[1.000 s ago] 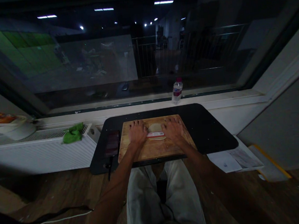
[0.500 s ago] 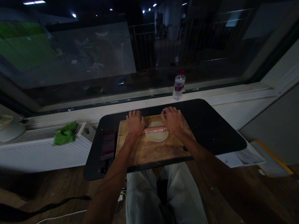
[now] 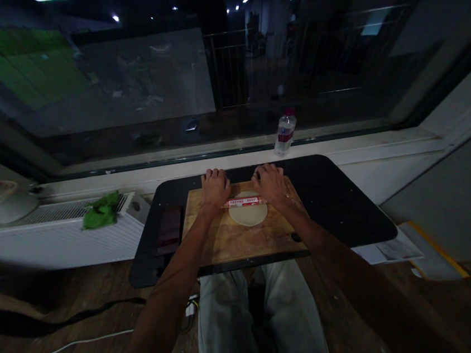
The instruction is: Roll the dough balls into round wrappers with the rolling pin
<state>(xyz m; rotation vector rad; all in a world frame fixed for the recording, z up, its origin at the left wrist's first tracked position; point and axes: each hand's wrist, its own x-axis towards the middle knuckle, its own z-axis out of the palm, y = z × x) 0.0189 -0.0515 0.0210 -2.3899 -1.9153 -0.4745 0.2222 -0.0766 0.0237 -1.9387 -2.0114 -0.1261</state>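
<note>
A round flat piece of pale dough (image 3: 248, 215) lies on a wooden board (image 3: 242, 237) on a black table (image 3: 339, 199). A thin rolling pin with a red and white label (image 3: 244, 201) rests across the dough's far edge. My left hand (image 3: 215, 187) presses flat on the pin's left end, fingers stretched forward. At the pin's right end my right hand (image 3: 270, 184) lies the same way, fingers out over the board's far edge.
A dark phone (image 3: 169, 230) lies on the table left of the board. A water bottle (image 3: 285, 132) stands on the window sill behind. A green cloth (image 3: 101, 209) sits on the white radiator at left. Papers (image 3: 388, 251) lie on the floor at right, cables at left.
Both hands have pushed the rolling pin away from me, from the middle of the dough to its far edge. More of the flattened dough now shows in front of the pin.
</note>
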